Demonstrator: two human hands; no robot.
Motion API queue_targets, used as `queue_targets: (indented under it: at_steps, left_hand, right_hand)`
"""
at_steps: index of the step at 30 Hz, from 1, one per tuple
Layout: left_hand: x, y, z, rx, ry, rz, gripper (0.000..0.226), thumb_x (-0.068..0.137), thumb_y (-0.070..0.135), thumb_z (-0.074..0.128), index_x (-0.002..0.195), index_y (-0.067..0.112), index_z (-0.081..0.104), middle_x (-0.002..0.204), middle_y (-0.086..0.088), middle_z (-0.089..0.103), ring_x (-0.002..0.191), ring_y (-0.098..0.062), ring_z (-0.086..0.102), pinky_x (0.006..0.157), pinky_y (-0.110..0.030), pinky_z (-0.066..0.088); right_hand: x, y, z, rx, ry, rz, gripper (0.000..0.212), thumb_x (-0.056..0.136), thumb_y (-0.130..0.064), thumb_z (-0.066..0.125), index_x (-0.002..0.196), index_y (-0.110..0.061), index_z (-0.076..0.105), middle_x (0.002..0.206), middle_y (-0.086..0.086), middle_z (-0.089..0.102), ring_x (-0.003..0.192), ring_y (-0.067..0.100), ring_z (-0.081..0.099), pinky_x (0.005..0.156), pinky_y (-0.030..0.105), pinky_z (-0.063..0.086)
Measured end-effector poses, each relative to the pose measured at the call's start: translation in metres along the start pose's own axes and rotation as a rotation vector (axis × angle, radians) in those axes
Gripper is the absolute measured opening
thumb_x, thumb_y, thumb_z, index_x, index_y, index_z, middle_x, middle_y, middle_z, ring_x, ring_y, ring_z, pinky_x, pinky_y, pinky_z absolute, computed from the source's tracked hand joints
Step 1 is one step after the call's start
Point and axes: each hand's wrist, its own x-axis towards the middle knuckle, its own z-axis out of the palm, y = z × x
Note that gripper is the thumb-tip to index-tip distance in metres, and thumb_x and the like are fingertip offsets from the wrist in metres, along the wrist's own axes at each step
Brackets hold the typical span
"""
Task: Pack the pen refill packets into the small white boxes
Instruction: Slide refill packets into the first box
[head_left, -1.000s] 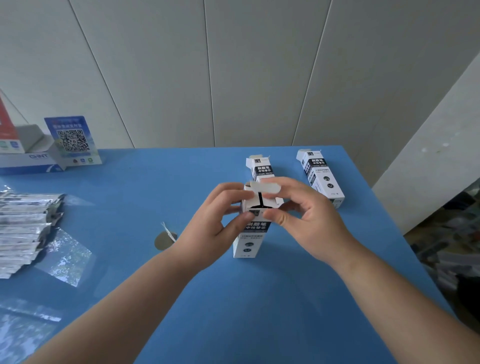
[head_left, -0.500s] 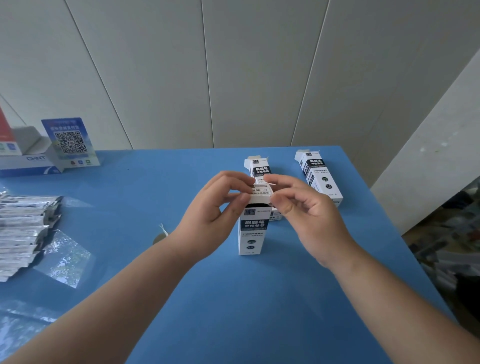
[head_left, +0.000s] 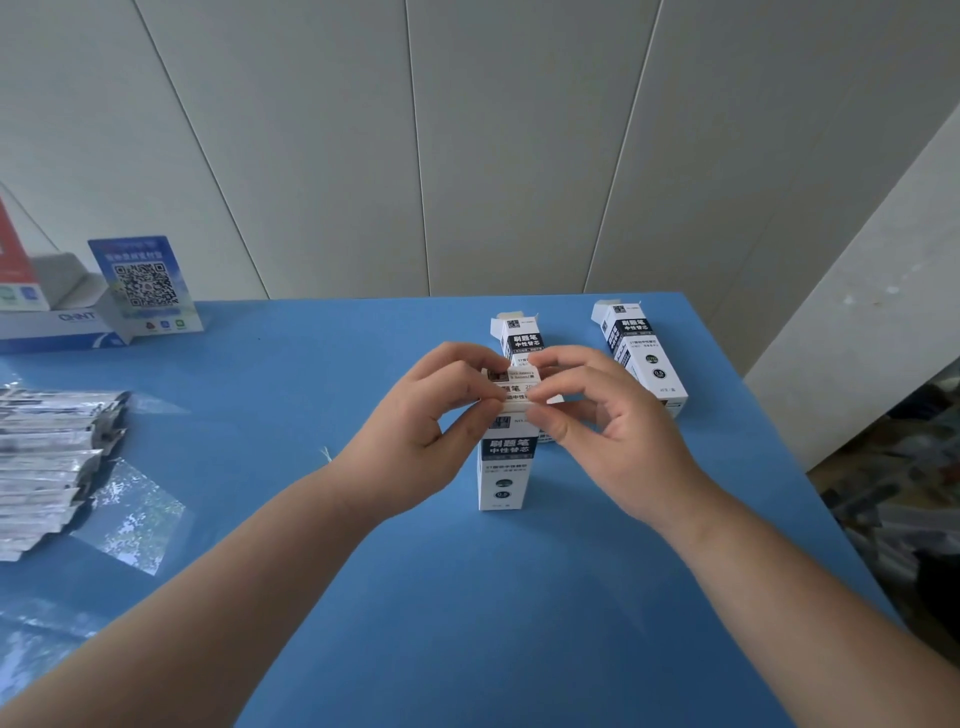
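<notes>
A small white box (head_left: 504, 467) with black print stands upright on the blue table (head_left: 467, 597) in the middle. My left hand (head_left: 415, 436) pinches its top from the left and my right hand (head_left: 602, 431) from the right, with thumbs and forefingers on the folded lid flap. Behind it lies a second white box (head_left: 519, 335), partly hidden by my fingers. A third box (head_left: 636, 353) lies further right. A pile of silvery pen refill packets (head_left: 47, 462) rests at the table's left edge.
Clear plastic wrappers (head_left: 130, 514) lie next to the packet pile. A blue QR-code stand (head_left: 145, 286) and a white and blue carton (head_left: 52, 322) sit at the back left. The table's right edge (head_left: 769, 441) drops off beside a grey wall.
The box's top was open with the flap raised; the flap is now folded down over the opening. Both hands have closed in on the box top.
</notes>
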Motion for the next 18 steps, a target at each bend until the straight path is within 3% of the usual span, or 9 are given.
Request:
queue_targets:
  at_steps: [3,5,10,14,18]
  left_hand:
    - [-0.001,0.0,-0.001,-0.003,-0.014,-0.002,0.01,0.097,0.007,0.056,0.099,0.004,0.066,0.124,-0.003,0.055,0.116,-0.019,0.059,0.095,-0.029,0.053]
    - [-0.005,-0.002,-0.001,-0.051,-0.033,-0.03,0.015,0.095,0.015,0.058,0.107,0.009,0.064,0.13,-0.002,0.052,0.123,-0.021,0.055,0.096,-0.028,0.052]
    - [-0.015,-0.018,0.009,-0.001,-0.086,-0.123,0.064,0.086,0.011,0.074,0.137,0.035,0.042,0.13,0.011,0.055,0.124,-0.014,0.056,0.092,-0.027,0.054]
    - [-0.006,-0.033,0.005,-0.055,-0.057,-0.169,0.066,0.086,0.014,0.073,0.134,0.048,0.042,0.127,0.019,0.057,0.122,-0.01,0.058,0.088,-0.015,0.051]
    - [0.017,-0.054,-0.009,-0.024,-0.029,-0.224,0.07,0.089,0.006,0.07,0.126,0.06,0.045,0.124,0.029,0.049,0.118,-0.004,0.058,0.09,-0.014,0.05]
  right_hand:
    - [-0.001,0.002,-0.004,-0.112,-0.065,-0.053,0.014,0.091,-0.02,0.072,0.102,-0.029,0.072,0.137,-0.002,0.058,0.123,0.013,0.061,0.099,0.035,0.055]
    - [-0.003,0.005,-0.004,-0.135,-0.057,-0.052,0.016,0.091,-0.014,0.073,0.103,-0.025,0.072,0.138,0.0,0.058,0.119,0.013,0.064,0.099,0.038,0.054]
    - [-0.002,0.007,0.001,-0.125,-0.032,-0.036,0.018,0.093,-0.01,0.071,0.105,-0.023,0.071,0.135,-0.002,0.06,0.118,0.017,0.065,0.099,0.042,0.055]
    - [0.005,0.005,-0.006,-0.207,-0.026,-0.019,0.036,0.09,-0.017,0.075,0.119,-0.033,0.06,0.132,-0.015,0.058,0.125,0.011,0.059,0.099,0.032,0.053]
    - [0.003,0.015,-0.029,-0.445,0.03,0.06,0.044,0.086,-0.024,0.078,0.122,-0.037,0.056,0.121,-0.02,0.054,0.119,0.001,0.055,0.098,0.022,0.05]
